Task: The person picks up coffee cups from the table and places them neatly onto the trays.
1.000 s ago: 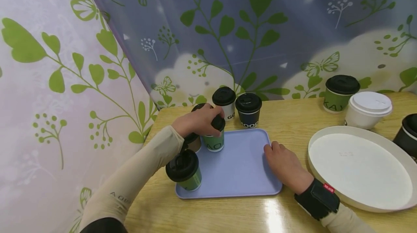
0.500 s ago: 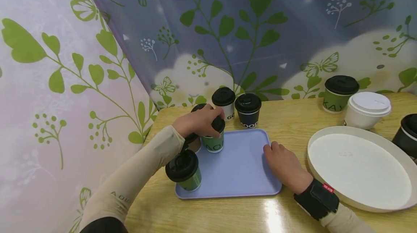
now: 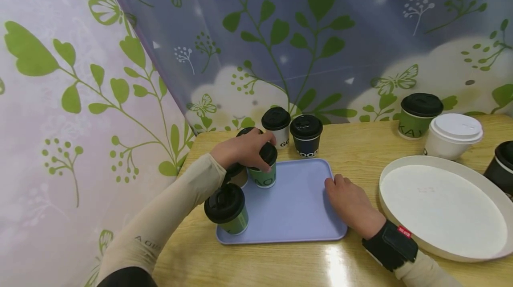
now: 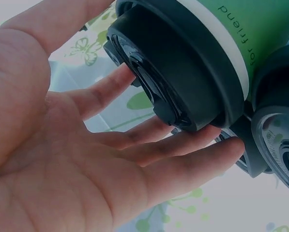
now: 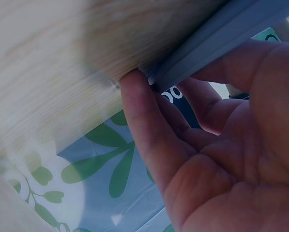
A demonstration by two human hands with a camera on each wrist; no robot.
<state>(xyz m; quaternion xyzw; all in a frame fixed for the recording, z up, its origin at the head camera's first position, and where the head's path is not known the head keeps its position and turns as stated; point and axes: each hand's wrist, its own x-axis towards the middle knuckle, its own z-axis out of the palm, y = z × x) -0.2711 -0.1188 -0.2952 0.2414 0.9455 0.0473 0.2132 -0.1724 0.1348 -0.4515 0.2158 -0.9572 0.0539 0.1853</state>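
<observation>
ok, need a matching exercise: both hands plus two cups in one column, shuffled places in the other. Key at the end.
Things
1. Left hand
2. Right hand
3. Navy paper cup with a black lid
4. White paper cup with a white lid

Places
A. At the right edge of the lavender rectangular tray
B. Just behind the round off-white tray
C. Behind the lavender tray's far edge
D. On a green paper cup with a black lid

Pairs: 1-D, 2-A, 3-C, 4-B

Left hand (image 3: 245,148): thumb tip slightly lower at green cup (image 3: 265,178) than before.
</observation>
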